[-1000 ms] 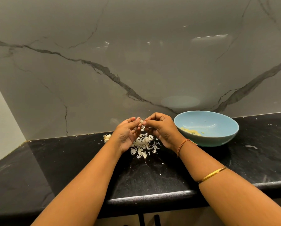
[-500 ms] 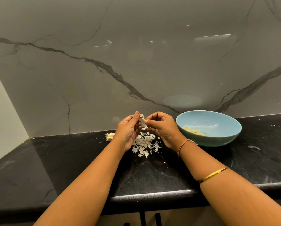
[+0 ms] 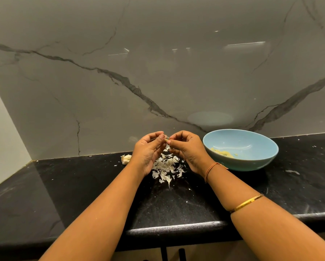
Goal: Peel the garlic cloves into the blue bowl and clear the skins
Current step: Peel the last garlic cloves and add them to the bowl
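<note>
Both hands are raised together above a pile of white garlic skins [image 3: 167,166] on the black counter [image 3: 176,204]. Between the fingertips of my left hand [image 3: 148,151] and my right hand [image 3: 188,149] sits a small pale garlic clove [image 3: 166,140], pinched from both sides. To the right stands the blue bowl [image 3: 252,161], with several peeled yellowish cloves [image 3: 223,153] lying in its bottom. Left of my left hand, a remnant of a garlic bulb [image 3: 126,159] lies by the wall.
A glossy grey marble backsplash [image 3: 157,81] rises right behind the counter. The counter's rounded front edge [image 3: 176,227] runs below my forearms. Small white skin flecks [image 3: 292,171] are scattered on the counter to the right of the bowl.
Both hands have stayed together on the clove, lifting slightly while the fingers work at it. The bowl and the skin pile have not moved.
</note>
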Tool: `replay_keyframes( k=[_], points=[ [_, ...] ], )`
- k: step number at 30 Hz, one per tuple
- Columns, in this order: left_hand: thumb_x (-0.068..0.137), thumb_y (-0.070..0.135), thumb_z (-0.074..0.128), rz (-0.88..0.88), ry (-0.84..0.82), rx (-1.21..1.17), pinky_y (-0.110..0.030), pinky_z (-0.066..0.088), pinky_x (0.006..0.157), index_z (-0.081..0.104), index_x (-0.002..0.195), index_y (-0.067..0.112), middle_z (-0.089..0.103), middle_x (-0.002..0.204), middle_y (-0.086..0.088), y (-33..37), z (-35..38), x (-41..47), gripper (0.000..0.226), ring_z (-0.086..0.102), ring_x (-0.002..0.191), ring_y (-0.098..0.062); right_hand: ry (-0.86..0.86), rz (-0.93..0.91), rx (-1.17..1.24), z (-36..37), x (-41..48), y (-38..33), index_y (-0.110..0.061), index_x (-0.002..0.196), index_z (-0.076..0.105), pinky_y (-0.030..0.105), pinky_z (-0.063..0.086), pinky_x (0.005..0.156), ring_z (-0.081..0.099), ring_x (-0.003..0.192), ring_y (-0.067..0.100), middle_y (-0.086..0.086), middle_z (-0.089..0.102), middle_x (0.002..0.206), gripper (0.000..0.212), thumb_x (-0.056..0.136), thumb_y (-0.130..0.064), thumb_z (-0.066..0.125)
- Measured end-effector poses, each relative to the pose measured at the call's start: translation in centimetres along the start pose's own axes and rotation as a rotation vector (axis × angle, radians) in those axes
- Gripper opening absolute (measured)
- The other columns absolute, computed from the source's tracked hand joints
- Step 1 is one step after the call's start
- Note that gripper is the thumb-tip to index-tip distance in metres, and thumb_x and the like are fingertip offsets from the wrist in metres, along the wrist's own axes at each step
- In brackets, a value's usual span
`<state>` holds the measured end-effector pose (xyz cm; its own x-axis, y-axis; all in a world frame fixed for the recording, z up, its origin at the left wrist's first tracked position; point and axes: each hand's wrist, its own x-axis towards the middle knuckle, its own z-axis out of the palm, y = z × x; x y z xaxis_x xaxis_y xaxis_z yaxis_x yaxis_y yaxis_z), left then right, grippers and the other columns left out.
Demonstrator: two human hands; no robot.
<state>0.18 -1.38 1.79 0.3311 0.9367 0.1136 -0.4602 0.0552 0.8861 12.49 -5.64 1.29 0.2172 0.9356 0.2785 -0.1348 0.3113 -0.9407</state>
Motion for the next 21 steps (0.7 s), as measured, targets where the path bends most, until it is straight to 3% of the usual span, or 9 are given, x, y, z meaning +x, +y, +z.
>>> replay_keyframes(
  k=[10,17,21],
  points=[
    [0.086,-0.002,0.059,0.012,0.032,0.003,-0.018,0.057,0.065,0.060,0.100,0.004,0.066,0.085,-0.007,-0.06,0.16,0.14,0.015,0.066,0.070,-0.011,0.001,-0.012,-0.010,-0.10,0.06,0.03,-0.005,0.081,0.059,0.023,0.055,0.065,0.059,0.075,0.016,0.009,0.060,0.082,0.010,0.081,0.003,0.066],
    [0.088,0.012,0.062,-0.009,0.035,-0.026,-0.018,0.057,0.062,0.061,0.097,0.005,0.068,0.081,-0.007,-0.02,0.22,0.10,0.011,0.067,0.067,-0.010,0.023,-0.003,0.006,-0.08,0.12,0.02,-0.003,0.083,0.059,0.022,0.055,0.064,0.059,0.075,0.016,0.009,0.060,0.081,0.009,0.081,0.003,0.066],
    [0.083,0.004,0.065,-0.005,0.013,0.027,-0.018,0.056,0.063,0.060,0.098,0.006,0.068,0.084,-0.006,0.00,0.11,0.04,0.016,0.067,0.069,-0.011,0.022,-0.004,-0.015,-0.07,0.09,-0.02,-0.003,0.084,0.059,0.024,0.055,0.066,0.059,0.076,0.015,0.007,0.059,0.079,0.009,0.082,0.001,0.067]
  ],
)
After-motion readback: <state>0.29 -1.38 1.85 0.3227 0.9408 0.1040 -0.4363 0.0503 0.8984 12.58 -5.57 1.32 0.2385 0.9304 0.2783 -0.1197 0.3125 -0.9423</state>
